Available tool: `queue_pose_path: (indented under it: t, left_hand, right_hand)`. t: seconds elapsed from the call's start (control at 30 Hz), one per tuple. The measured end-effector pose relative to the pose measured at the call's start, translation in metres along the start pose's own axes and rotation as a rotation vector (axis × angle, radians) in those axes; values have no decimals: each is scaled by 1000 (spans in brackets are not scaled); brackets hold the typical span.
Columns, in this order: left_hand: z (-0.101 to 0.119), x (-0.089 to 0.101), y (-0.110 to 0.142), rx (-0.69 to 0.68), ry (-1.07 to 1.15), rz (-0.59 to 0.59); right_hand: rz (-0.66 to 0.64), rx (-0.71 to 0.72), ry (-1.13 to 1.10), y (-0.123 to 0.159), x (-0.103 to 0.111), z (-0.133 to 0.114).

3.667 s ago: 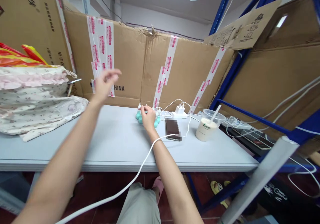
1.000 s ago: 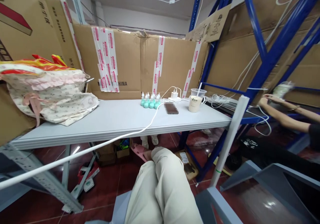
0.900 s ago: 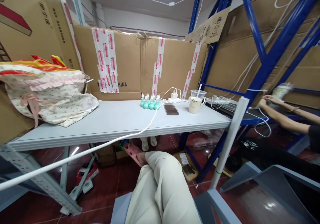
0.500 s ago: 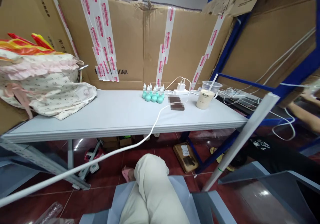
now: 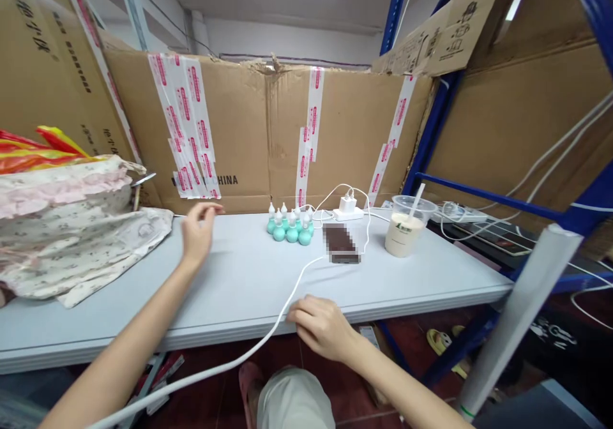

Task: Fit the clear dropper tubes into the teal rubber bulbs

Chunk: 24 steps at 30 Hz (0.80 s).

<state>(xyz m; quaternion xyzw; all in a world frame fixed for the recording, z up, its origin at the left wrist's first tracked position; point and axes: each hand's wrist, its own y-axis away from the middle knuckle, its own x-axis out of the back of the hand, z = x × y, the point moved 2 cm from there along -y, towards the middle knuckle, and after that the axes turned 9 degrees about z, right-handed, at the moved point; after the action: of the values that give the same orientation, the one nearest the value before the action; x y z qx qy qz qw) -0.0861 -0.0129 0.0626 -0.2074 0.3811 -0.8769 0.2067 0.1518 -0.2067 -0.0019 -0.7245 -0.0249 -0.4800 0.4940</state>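
Observation:
My left hand (image 5: 197, 232) is over the left-middle of the table, its fingers loosely bent and pointing right, with nothing seen in them. At the table's front edge is my right hand (image 5: 323, 327), fingers half curled and slightly apart, the tips close to a white cable (image 5: 249, 350); whether they touch it I cannot tell. Beyond both hands, several small turquoise squeeze bottles (image 5: 292, 233) with clear pointed caps stand upright in a tight cluster. Right of them lies a phone (image 5: 341, 242), its screen blurred out, the cable running up to its near end.
A plastic cup (image 5: 405, 234) of pale drink with a straw stands on the right of the grey table (image 5: 230, 301). Behind the phone is a white charger on a power strip (image 5: 348, 212). A floral cloth bag (image 5: 86, 237) fills the left end. Cardboard (image 5: 244, 129) walls the back.
Both my hands have come into view over the table and its front edge; half a second ago neither showed. The view has moved closer and tilted up. Bottles, phone and cup keep their places.

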Motion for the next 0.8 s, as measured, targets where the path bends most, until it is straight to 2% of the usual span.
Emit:
queue_pose_path:
  t: [0.13, 0.23, 0.37, 0.43, 0.53, 0.63, 0.7, 0.8]
  left_hand:
    - [-32, -49, -8, 77, 18, -62]
    - [-61, -69, -6, 72, -84, -106]
    - [-81, -69, 1, -56, -263, -271]
    - [-81, -65, 4, -110, -288, -286]
    - [-76, -62, 5, -140, -307, -297]
    - [-70, -61, 6, -159, -322, -335]
    - [-68, -60, 7, -170, -321, -352]
    - [-67, -57, 7, -184, -303, -357]
  right_hand:
    - [111, -52, -50, -56, -6, 9]
    - [71, -87, 35, -79, -15, 19]
    - [-24, -53, 142, -93, -38, 44]
    - [20, -97, 186, -107, -40, 59]
    - [132, -178, 309, -142, -33, 79]
    - [144, -215, 496, -181, -30, 97]
    - [86, -240, 613, -201, -37, 106]
    - [-141, -304, 752, -218, -56, 115]
